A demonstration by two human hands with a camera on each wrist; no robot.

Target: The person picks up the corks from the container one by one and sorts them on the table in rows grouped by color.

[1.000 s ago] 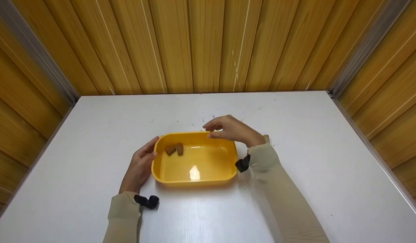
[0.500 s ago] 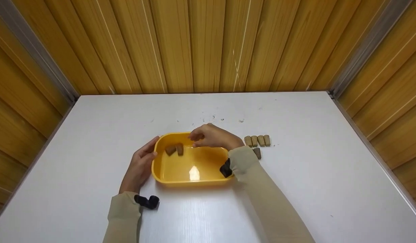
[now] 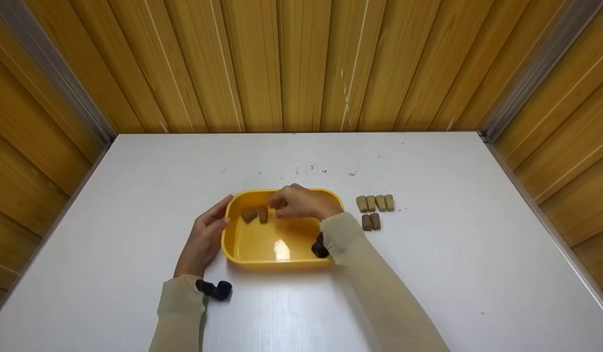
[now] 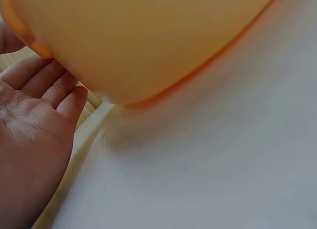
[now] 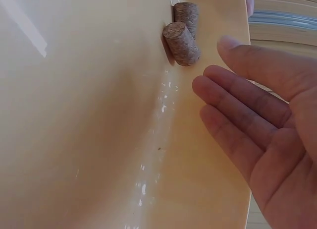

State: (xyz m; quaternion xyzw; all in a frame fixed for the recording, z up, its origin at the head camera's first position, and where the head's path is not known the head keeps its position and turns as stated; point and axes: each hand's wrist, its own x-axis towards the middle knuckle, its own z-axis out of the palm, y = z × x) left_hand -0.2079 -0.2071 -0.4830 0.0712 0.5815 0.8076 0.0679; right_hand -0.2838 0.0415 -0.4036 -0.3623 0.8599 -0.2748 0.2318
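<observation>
A yellow plastic tub [image 3: 281, 262] sits on the white table with two brown cork stoppers, one cork [image 3: 249, 216] lying left of the other cork [image 3: 263, 214]. My left hand [image 3: 203, 234] rests against the tub's left end, thumb tip at the rim and fairly straight fingers along the outer wall. Inside the tub, near its back wall, my right hand [image 3: 301, 202] reaches toward the corks. The right wrist view shows its fingers extended and holding nothing, thumb tip close to the nearer cork [image 5: 182, 44].
Right of the tub, several light corks [image 3: 375, 203] lie side by side in a row. Two darker corks [image 3: 371, 222] lie just in front of them. Wood-patterned panels [image 3: 301, 68] stand along the table's back edge. Small dark specks mark the table behind the tub.
My right hand has moved left and down, from the tub's back rim to near the corks inside. This uncovers the corks on the table. The left hand has stayed at the tub's end.
</observation>
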